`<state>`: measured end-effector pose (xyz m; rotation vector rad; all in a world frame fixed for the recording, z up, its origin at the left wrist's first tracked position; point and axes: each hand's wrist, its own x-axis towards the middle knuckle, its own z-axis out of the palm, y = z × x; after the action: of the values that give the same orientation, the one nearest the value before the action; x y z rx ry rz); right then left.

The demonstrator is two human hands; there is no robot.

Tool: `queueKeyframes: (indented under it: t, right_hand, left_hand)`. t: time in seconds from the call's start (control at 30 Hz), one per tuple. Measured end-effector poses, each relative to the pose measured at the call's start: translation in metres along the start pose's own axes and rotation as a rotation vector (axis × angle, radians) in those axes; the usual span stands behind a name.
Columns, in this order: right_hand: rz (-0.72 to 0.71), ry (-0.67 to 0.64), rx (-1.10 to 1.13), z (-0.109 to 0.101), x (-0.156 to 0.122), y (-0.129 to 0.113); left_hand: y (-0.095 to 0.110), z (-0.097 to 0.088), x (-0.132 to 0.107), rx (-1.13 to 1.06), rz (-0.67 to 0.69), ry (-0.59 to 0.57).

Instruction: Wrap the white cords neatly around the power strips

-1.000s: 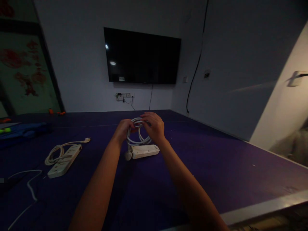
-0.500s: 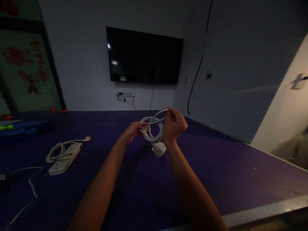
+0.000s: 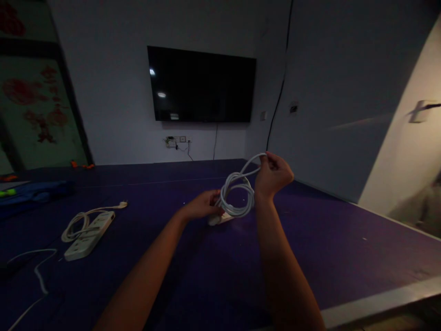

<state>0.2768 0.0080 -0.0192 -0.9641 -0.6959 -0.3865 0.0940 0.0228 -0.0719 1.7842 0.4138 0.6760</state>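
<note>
R hand (image 3: 274,175), nearly closed, pinches wht cord (image 3: 237,212).

I'm viewing a white cable (image 3: 237,212), forming round loops, one stretching up rightward, a white power strip (image 3: 226,217) showing partly behind.

Black television (image 3: 202,85) on dim back wall (image 3: 110,96); warm-lit wall section (image 3: 392,168) far right.

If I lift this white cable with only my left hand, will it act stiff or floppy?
Probably springy rather than limp: the white cable curves in smooth, round loops. It might also swing or droop once your right hand lets go, since the part pinched there stretches away from the rest.
</note>
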Motion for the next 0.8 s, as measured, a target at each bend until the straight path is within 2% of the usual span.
queueKeyframes:
  t: [0.07, 0.23, 0.43, 0.5, 0.6, 0.67, 0.7, 0.8]
  right_hand:
    - [0.016, 0.026, 0.000, -0.006, 0.009, 0.005]
    - [0.069, 0.006, 0.008, -0.011, 0.020, 0.012]
    - [0.189, 0.064, 0.011, 0.002, 0.009, 0.028]
    - [0.282, 0.065, 0.054, 0.008, 0.003, 0.036]
    - [0.381, 0.028, 0.112, 0.015, -0.004, 0.045]
    - [0.409, -0.049, 0.118, 0.018, -0.008, 0.048]
    - [0.440, -0.133, 0.131, 0.020, -0.011, 0.049]
    - [0.603, -0.557, 0.204, 0.023, -0.020, 0.047]
  left_hand:
    - [0.016, -0.002, -0.007, 0.051, -0.033, -0.068]
    - [0.056, -0.007, -0.030, 0.166, -0.073, -0.098]
    - [0.081, -0.015, -0.049, 0.299, -0.134, -0.072]
    - [0.085, -0.016, -0.050, 0.329, -0.174, -0.026]
    - [0.087, -0.016, -0.050, 0.263, -0.223, 0.149]
    - [0.086, -0.018, -0.050, 0.131, -0.215, 0.282]
    - [0.086, -0.021, -0.050, 0.053, -0.193, 0.339]
    - [0.089, -0.036, -0.059, -0.171, -0.097, 0.477]
